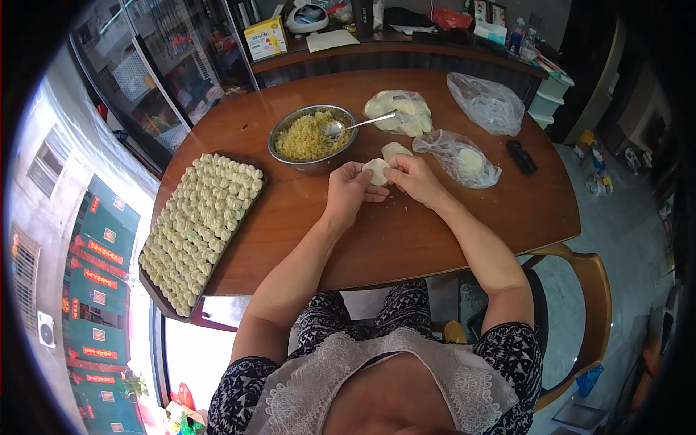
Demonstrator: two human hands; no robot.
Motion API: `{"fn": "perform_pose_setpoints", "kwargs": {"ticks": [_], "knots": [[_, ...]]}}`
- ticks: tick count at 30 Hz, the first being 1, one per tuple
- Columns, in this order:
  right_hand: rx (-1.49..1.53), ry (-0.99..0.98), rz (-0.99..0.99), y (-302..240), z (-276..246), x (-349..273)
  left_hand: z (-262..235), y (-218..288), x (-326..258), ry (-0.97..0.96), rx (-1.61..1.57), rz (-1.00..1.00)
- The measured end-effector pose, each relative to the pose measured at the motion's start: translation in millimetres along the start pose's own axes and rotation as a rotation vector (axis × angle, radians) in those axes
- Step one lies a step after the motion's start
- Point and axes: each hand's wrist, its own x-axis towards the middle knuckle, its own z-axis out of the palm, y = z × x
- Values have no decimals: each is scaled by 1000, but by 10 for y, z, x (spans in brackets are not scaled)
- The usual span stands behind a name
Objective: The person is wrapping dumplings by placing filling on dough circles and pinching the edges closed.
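I have the left hand (350,187) and right hand (413,178) pinching a dough wrapper (376,171) in their fingers (375,191), nearer me than the steel bowl (274,151). Bare tabletop (402,243) runs to the near edge; leftward, the loaded tray (230,238) overhangs the corner.

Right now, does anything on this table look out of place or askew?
Yes: the dark tray, full of pale dumplings, appears to stick out past the near left edge of the table. That corner seems unsupported, so it looks slightly precarious.
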Motion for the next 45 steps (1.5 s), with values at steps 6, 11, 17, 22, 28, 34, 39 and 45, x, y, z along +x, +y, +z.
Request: {"fn": "perform_pose_setpoints", "kwargs": {"ticks": [6, 11, 17, 22, 28, 34, 39, 45], "knots": [[58, 53, 1, 87, -7, 24, -9, -36, 27, -111, 114, -29], [105, 28, 12, 48, 23, 8, 13, -1, 3, -83, 73, -11], [6, 39, -4, 25, 27, -3, 11, -18, 10, -79, 80, 8], [19, 56, -21, 27, 47, -21, 29, -26, 9, -63, 90, 3], [-73, 62, -41, 14, 52, -19, 9, -14, -3, -105, 79, -11], [-37, 12, 12, 1, 33, -30, -1, -19, 7, -122, 40, -27], [-36, 22, 18, -12, 49, -23, -3, 1, 2, -79, 66, -45], [-64, 37, -66, -23, 47, -11, 21, -7, -23, -125, 99, -96]]}}
